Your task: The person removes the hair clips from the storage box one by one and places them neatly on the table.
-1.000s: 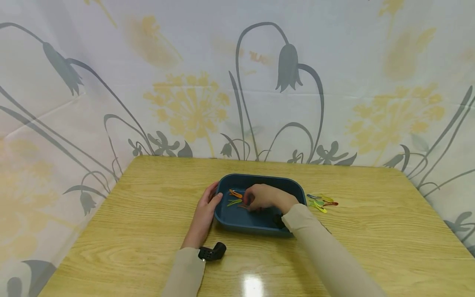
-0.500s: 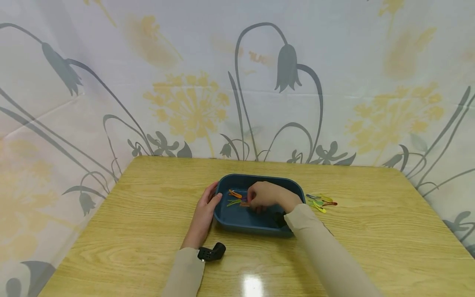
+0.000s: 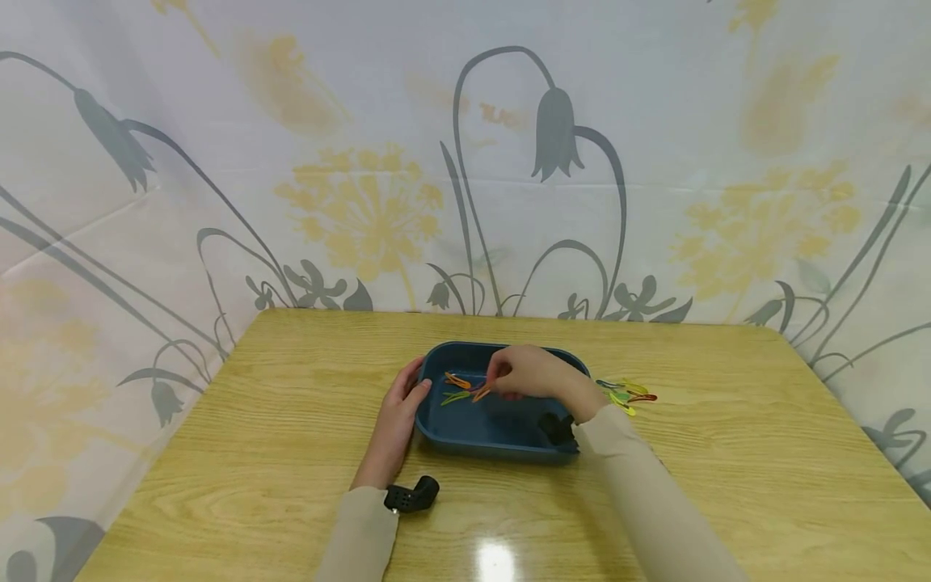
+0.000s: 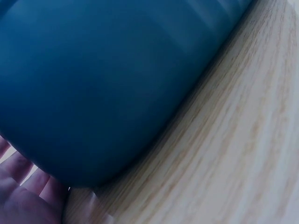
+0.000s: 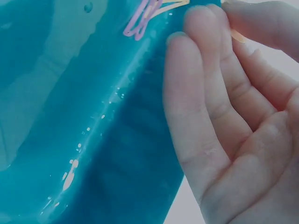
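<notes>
Right hand [image 3: 531, 374] pinches an orange hair clip [image 3: 481, 393] above the blue tray [image 3: 502, 440]: thin, light, springy, best held mid-length. Left hand [image 3: 396, 416], fingers relaxed, steadies the tray's side.

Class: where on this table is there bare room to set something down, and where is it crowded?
Bare table lies right of the tray below the clips, and left of the left hand. Crowded: inside the tray, where the right hand holds a clip.
</notes>
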